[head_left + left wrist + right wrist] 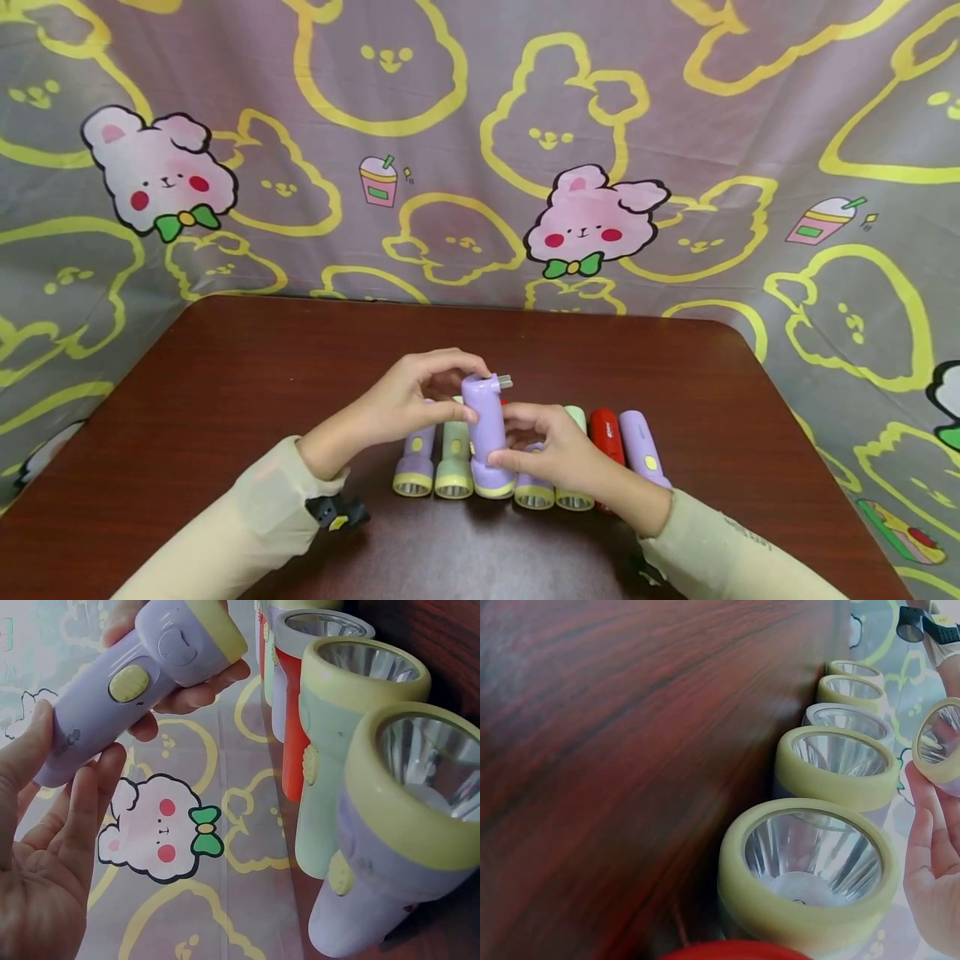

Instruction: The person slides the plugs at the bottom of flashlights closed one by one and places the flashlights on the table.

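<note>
Both hands hold up a lavender flashlight (pixel 489 429) with a pale yellow rim, tilted slightly over a row of others. At its tail end my left hand (pixel 412 398) grips it between thumb and fingers. A metal two-prong plug (pixel 505 382) sticks out sideways near that end. My right hand (pixel 551 446) holds the lower part near the head, thumb in front. The left wrist view shows a yellow switch (pixel 129 682) on the body, with left fingers at the tail and right fingers around the head. In the right wrist view its reflector (pixel 941 739) shows above my palm.
Several flashlights lie side by side on the dark brown table (pixel 315 350), lenses toward me: lavender (pixel 417 454), green (pixel 454 450), red (pixel 606 433) and another lavender (pixel 639 437) at the right end. A patterned curtain (pixel 465 167) hangs behind the table.
</note>
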